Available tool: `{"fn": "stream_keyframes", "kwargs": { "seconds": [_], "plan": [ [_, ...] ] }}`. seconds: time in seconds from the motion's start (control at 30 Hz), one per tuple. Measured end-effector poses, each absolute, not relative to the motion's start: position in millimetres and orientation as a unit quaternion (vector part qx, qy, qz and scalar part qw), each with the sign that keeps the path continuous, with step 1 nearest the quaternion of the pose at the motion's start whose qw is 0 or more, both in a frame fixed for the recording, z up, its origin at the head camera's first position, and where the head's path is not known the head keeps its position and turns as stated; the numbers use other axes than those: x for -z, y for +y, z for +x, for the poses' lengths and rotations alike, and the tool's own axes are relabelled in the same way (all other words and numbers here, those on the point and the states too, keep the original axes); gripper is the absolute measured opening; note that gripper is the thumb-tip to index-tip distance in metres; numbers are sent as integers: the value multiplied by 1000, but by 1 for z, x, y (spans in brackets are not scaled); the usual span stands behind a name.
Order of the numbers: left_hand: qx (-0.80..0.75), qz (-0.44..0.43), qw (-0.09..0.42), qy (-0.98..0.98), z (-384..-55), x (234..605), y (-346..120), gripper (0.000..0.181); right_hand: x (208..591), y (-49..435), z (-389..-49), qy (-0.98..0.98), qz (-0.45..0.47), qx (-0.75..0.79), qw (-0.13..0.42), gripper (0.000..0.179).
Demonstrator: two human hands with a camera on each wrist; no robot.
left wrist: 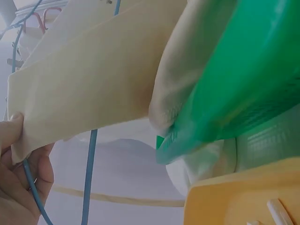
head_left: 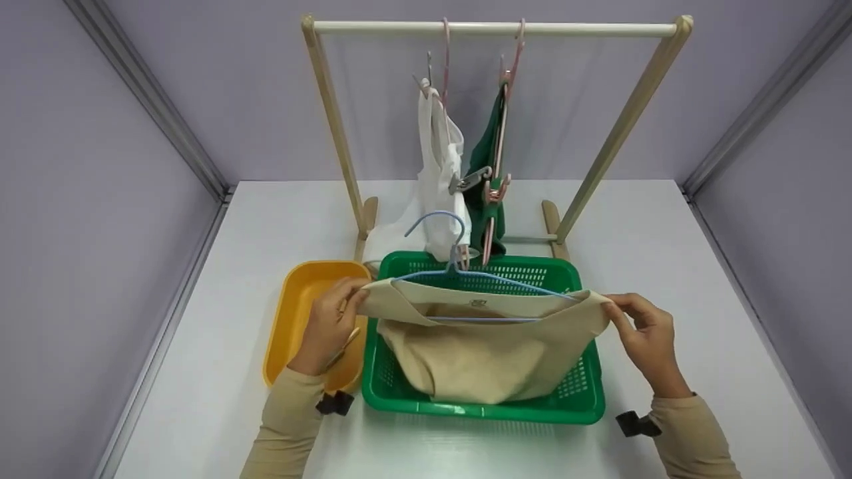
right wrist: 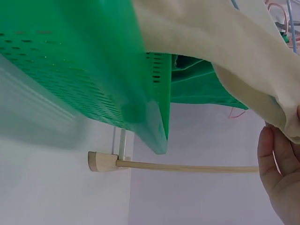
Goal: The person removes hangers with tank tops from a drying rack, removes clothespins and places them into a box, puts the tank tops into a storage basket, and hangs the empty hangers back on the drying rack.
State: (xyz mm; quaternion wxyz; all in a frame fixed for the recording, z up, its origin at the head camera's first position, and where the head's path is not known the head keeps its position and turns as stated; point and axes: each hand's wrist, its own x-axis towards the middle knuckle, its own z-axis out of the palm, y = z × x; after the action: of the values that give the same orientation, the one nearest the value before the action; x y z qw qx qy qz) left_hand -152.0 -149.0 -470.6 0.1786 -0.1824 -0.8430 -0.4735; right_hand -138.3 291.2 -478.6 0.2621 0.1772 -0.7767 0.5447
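A beige cloth top (head_left: 479,359) with a wide neck opening hangs on a blue hanger (head_left: 496,278) over the green basket (head_left: 479,409). My left hand (head_left: 329,322) pinches one upper corner of the top between thumb and fingers; in the left wrist view the blue hanger's end runs down past those fingers. At the opposite corner, my right hand (head_left: 645,332) pinches the cloth, thumb in front. The hanger's hook stands up, off the rail, and its lower bar shows inside the neck opening. The top's lower part droops into the basket.
Behind the basket stands a rack with a white rail (head_left: 566,28). From it hang a white garment (head_left: 436,159) and a dark green one (head_left: 489,140) on pink hangers with clips. A yellow tray (head_left: 283,332) holding wooden clothespins is left of the basket.
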Motion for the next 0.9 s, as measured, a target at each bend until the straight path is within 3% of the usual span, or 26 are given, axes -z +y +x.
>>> {"fn": "stream_keyframes", "kwargs": {
  "seconds": [0.47, 0.9],
  "plan": [
    [480, -199, 244, -819, -153, 471, -153, 11, 488, 297, -139, -797, 119, -536, 252, 8],
    [477, -233, 229, -816, -150, 467, -140, 12, 487, 289, -137, -832, 60, -513, 204, 7]
  ]
}}
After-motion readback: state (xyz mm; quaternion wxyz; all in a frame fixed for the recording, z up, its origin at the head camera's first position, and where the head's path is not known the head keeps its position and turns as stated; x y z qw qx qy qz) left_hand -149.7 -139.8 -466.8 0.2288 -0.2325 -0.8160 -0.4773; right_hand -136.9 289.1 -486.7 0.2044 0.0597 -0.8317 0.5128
